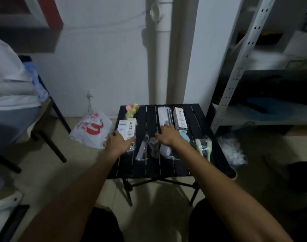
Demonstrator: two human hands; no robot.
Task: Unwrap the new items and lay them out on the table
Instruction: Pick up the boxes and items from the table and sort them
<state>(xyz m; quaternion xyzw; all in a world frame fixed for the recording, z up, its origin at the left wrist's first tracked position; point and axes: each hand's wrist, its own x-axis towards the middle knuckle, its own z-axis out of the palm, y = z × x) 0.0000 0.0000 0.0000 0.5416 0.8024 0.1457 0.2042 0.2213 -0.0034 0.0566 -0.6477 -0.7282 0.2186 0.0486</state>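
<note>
1. A black slatted table (pixel 177 166) stands at the centre of the frame, and the task's items lie spread over it.
2. The left hand (pixel 118 143) lies palm down at the table's left edge. Its fingers are straight and apart over the near ends of a pair of white boxes (pixel 128 127), and its thumb points toward the middle of the frame. Nothing is curled round the boxes.
3. The right hand (pixel 167 135) is also palm down, with its fingers spread. Their tips reach the near end of a flat pale pack (pixel 163 114) at the table's middle. The blur hides whether they press on it or only touch it.
4. A tall white box (pixel 179 117) lies just right of that pack, with a light blue round thing (pixel 185 136) at its near end.
5. A yellow and pink bundle (pixel 131 109) sits at the table's upper left corner, above the pair of boxes.
6. Between and below the hands, still in clear wrap, lie a dark stick (pixel 142 151), a dark lump (pixel 153 145) and a white rounded piece (pixel 165 150).
7. Pale green handled pieces (pixel 204 145), also wrapped, lie near the table's right edge.
8. On the floor, a white and red plastic bag (pixel 91 128) sits left of the table and crumpled clear wrapping (pixel 233 151) sits right of it.
9. A metal shelf (pixel 243 55) fills the right of the frame, and a white pipe (pixel 164 49) runs down the wall at top centre.
</note>
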